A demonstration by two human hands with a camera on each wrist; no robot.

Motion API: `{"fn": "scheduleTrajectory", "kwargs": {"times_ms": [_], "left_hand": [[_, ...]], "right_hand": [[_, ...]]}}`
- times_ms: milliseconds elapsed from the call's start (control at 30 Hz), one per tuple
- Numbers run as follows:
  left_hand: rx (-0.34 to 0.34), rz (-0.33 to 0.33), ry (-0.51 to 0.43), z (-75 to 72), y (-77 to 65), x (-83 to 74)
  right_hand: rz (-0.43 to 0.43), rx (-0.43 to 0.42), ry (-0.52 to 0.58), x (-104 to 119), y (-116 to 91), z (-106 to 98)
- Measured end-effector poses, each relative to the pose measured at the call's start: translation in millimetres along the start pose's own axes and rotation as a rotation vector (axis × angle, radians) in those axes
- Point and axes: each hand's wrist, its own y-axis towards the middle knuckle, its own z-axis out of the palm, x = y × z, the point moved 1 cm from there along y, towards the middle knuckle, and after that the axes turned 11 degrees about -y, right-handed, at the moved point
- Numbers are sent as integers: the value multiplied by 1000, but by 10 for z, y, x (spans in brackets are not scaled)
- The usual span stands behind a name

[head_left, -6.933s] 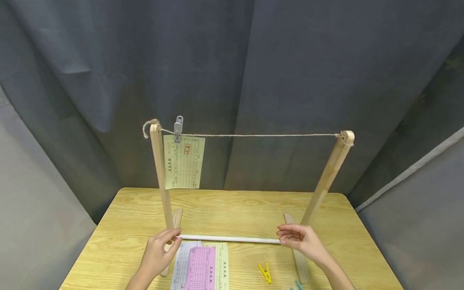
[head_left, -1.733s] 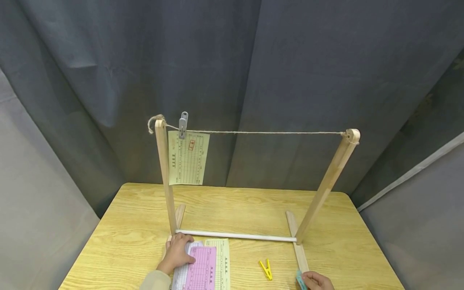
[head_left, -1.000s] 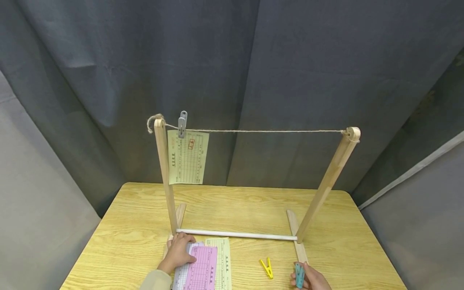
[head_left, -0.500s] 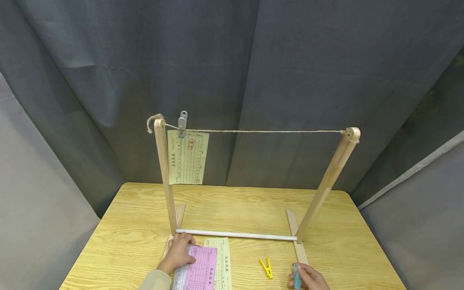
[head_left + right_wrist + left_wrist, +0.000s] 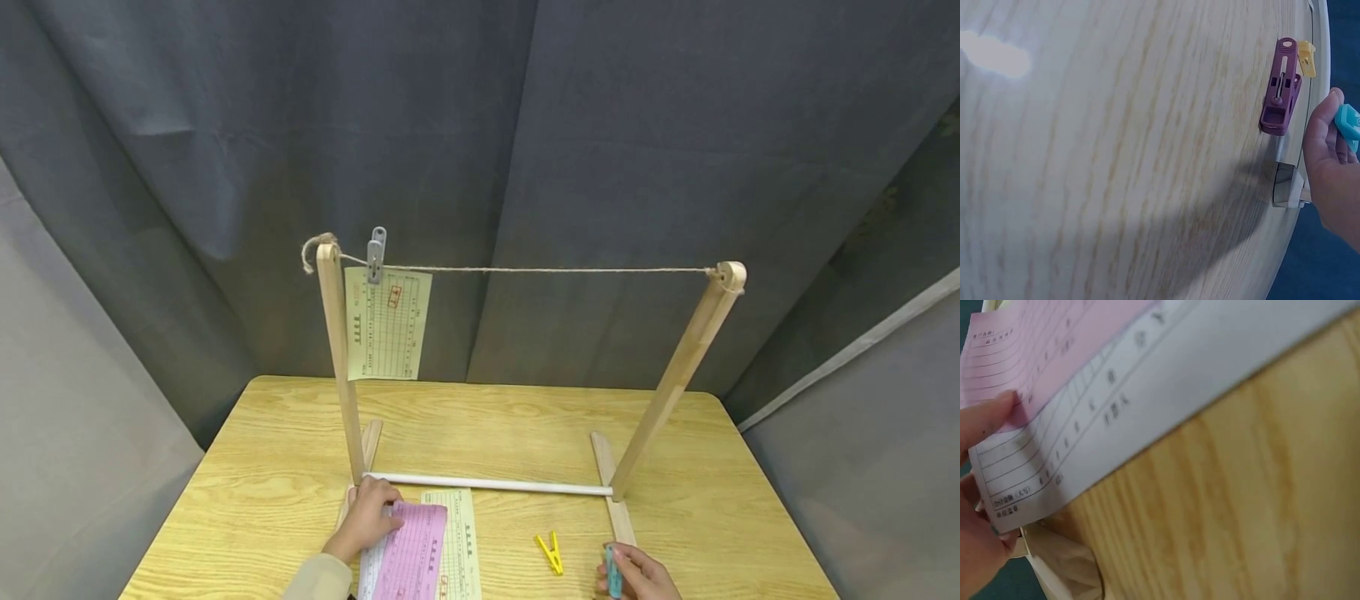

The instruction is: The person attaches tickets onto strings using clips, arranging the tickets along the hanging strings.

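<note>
In the head view my left hand (image 5: 367, 518) is at the upper left of the paper slips. The left wrist view shows its thumb on a pink receipt slip (image 5: 1054, 337) and its fingers behind a white slip (image 5: 1116, 394), pinching both at the edge. The pink slip (image 5: 412, 546) looks slightly raised and bowed, partly covering the white slip (image 5: 369, 571) and a yellow slip (image 5: 461, 533). My right hand (image 5: 647, 575) pinches a teal clothespin (image 5: 614, 573) near the table's front, by the rack's right foot.
A wooden rack with a left post (image 5: 339, 358), a right post (image 5: 675, 379) and a white crossbar (image 5: 487, 482) carries a string (image 5: 540, 269). A grey clothespin (image 5: 376, 257) holds a yellow slip (image 5: 388, 325) there. A yellow clothespin (image 5: 551, 554) and purple clothespin (image 5: 1280, 87) lie on the table.
Both hands have left the white crossbar. The right hand has picked up the teal clothespin and turned it upright. The left hand has moved onto the slips, and the pink one has shifted and lifted.
</note>
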Motion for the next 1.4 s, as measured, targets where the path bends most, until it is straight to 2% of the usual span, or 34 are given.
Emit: {"fn": "scheduleTrajectory", "kwargs": {"times_ms": [200, 333, 500, 800, 1000, 1233, 1400], "left_hand": [[-16, 37, -58, -48, 30, -38], [-20, 55, -60, -71, 44, -61], [-39, 108, -89, -95, 43, -79], [-21, 82, -206, -226, 43, -236], [8, 102, -269, -326, 57, -383], [7, 89, -291, -420, 62, -551], [-1, 118, -303, -467, 72, -621]], "right_hand": [[-18, -4, -12, 12, -2, 26], [-11, -6, -13, 13, -6, 31], [4, -26, -32, 10, 5, 36], [0, -66, -70, 3, 23, 38], [0, -32, -44, 17, 30, 19], [-46, -31, -90, 114, 19, 19], [-79, -59, -154, 209, 15, 20]]}}
